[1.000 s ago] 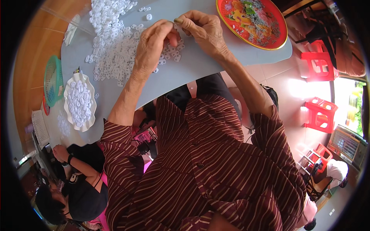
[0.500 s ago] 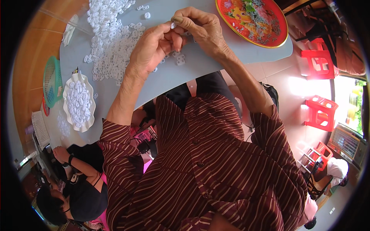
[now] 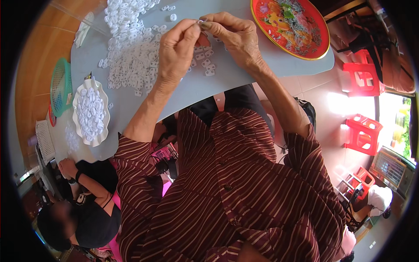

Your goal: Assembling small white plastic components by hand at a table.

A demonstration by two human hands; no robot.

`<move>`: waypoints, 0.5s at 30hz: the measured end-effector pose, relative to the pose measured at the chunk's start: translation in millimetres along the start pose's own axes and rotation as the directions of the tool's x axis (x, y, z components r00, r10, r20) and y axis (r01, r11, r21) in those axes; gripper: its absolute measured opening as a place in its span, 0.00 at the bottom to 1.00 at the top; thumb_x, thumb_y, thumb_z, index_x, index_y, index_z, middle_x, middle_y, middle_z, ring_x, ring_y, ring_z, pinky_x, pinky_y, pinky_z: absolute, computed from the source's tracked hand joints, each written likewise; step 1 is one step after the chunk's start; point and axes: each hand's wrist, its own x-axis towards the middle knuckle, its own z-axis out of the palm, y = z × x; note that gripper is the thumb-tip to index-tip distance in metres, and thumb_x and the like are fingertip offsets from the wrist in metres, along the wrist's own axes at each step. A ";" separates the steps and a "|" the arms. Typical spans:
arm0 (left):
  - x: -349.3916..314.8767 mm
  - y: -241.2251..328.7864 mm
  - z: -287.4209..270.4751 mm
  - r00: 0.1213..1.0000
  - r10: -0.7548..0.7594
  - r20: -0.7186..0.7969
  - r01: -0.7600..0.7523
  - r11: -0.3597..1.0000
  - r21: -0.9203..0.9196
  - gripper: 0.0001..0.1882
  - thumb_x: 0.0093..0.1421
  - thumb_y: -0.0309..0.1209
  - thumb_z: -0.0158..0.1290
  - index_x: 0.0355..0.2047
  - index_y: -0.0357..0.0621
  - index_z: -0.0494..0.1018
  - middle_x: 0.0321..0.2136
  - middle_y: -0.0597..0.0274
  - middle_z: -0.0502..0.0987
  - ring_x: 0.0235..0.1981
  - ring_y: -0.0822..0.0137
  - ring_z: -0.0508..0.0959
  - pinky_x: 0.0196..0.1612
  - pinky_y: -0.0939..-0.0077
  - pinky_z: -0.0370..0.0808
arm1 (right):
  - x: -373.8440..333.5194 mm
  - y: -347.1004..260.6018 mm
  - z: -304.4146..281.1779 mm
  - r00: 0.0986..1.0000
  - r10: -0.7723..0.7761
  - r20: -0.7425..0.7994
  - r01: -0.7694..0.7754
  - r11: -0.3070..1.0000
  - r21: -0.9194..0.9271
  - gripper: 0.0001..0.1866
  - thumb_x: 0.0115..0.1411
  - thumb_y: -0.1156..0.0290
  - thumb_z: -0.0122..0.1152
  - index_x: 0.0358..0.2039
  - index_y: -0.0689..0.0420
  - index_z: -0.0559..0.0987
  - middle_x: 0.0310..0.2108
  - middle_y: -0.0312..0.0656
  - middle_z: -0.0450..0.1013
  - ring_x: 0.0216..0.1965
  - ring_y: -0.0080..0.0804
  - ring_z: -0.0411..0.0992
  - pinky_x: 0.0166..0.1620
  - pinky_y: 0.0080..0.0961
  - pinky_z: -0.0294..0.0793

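The fingers (image 3: 187, 29) of the left hand (image 3: 173, 56) and right hand (image 3: 240, 41) meet tip to tip, pinched nearly closed on a small white piece (image 3: 200, 22); it sits between the fingertips above the grey table (image 3: 283, 65), its detail too small to tell; a light, level pinch should serve best, one hand steadying while the other makes fine adjustments; working over the table, between the loose white pieces (image 3: 133, 65) and the red tray (image 3: 322, 37), should make a dropped piece easy to recover.
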 end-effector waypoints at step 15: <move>79.9 -42.9 -74.3 0.940 0.146 0.309 -0.340 0.501 0.796 0.06 0.52 0.26 0.50 0.23 0.35 0.67 0.19 0.46 0.72 0.23 0.47 0.73 0.28 0.59 0.69 | -1.2 -5.1 -0.9 0.990 0.128 -0.057 -0.132 0.989 -0.066 0.10 0.59 0.70 0.58 0.36 0.62 0.80 0.26 0.34 0.75 0.27 0.15 0.68 0.33 0.14 0.70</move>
